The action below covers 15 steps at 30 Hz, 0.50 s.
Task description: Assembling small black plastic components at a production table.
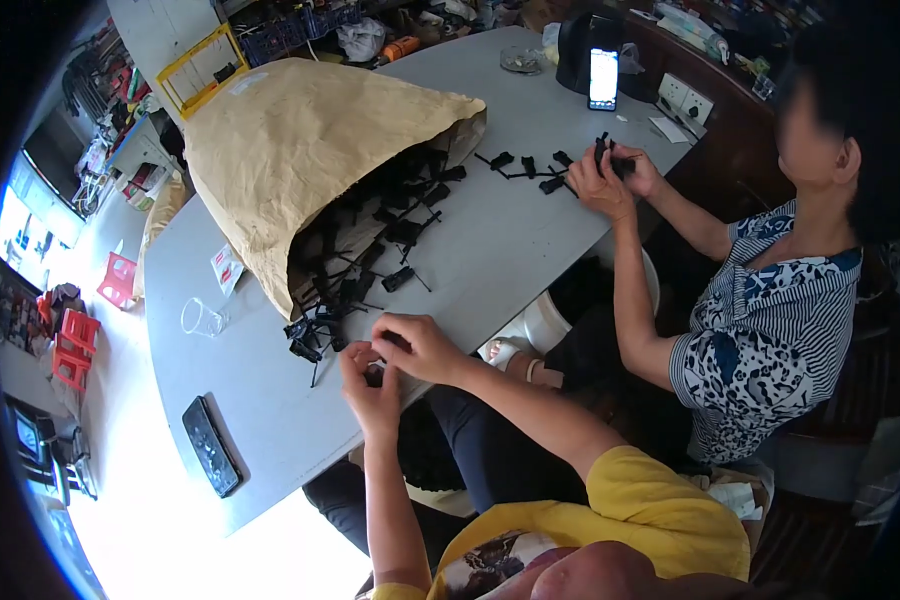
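Note:
At the table's front edge, my left hand (pixel 373 392) is closed around a small black part mostly hidden by the fingers. Close beside it, my right hand (pixel 422 350) pinches a small black plastic part (pixel 397 341); whether both hands grip one piece or two I cannot tell. Just beyond my hands, a heap of black plastic parts (pixel 355 285) with thin stems spills from the mouth of a large brown paper sack (pixel 300 140) lying on its side. One loose black part (pixel 398 279) rests at the heap's right.
On the grey table (pixel 510 235) lie a dark phone (pixel 211 447) and a clear plastic cup (pixel 204 318), both to the left. At right a co-worker's hands (pixel 610 180) handle black parts, near a lit phone (pixel 603 78) propped up. A glass ashtray (pixel 521 61) stands at the back.

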Available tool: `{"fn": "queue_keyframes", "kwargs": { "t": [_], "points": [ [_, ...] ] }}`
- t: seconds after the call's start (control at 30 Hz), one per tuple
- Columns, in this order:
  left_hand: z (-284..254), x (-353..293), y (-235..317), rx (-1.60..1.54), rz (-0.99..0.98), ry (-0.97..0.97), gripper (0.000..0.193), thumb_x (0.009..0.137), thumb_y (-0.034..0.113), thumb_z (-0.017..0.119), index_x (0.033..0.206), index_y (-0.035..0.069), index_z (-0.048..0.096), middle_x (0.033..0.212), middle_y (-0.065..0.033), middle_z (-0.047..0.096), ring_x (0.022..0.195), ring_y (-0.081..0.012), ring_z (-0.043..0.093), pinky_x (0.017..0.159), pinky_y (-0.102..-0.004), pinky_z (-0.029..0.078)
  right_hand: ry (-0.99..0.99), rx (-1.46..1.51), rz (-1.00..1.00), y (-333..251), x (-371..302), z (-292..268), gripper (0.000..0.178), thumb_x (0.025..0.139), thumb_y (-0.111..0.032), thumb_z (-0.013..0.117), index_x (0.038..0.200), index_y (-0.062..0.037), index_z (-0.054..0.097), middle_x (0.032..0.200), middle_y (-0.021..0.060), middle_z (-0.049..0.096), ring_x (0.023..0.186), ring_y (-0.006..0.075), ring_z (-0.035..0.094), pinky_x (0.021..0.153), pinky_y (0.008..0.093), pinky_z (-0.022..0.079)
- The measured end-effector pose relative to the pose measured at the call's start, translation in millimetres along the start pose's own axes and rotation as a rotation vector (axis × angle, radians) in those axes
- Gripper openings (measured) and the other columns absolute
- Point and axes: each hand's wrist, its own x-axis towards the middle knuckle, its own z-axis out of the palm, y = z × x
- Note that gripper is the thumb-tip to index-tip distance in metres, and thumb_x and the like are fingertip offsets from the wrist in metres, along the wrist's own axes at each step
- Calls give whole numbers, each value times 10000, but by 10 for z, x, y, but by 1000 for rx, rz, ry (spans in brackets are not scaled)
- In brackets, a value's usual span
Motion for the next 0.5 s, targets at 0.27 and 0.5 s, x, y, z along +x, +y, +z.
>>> {"fn": "queue_keyframes", "kwargs": {
  "t": [0.27, 0.5],
  "points": [
    [-131, 1, 113, -262, -186, -62, 124, 880, 102, 494, 975, 26, 519, 818, -11, 546, 569, -38, 419, 514, -177, 322, -70, 86, 104, -19, 9, 8, 174, 868, -199, 512, 865, -25, 525, 676, 105, 567, 614, 237, 572, 563, 319, 449],
    [-119, 9, 102, -362, -121, -66, 105, 886, 93, 461, 908, 22, 536, 802, -21, 527, 557, -51, 387, 508, -179, 308, 126, -71, 131, 183, 75, 33, 147, 837, -161, 561, 915, -39, 541, 938, 92, 540, 724, 162, 541, 567, 264, 434]
  ]
}}
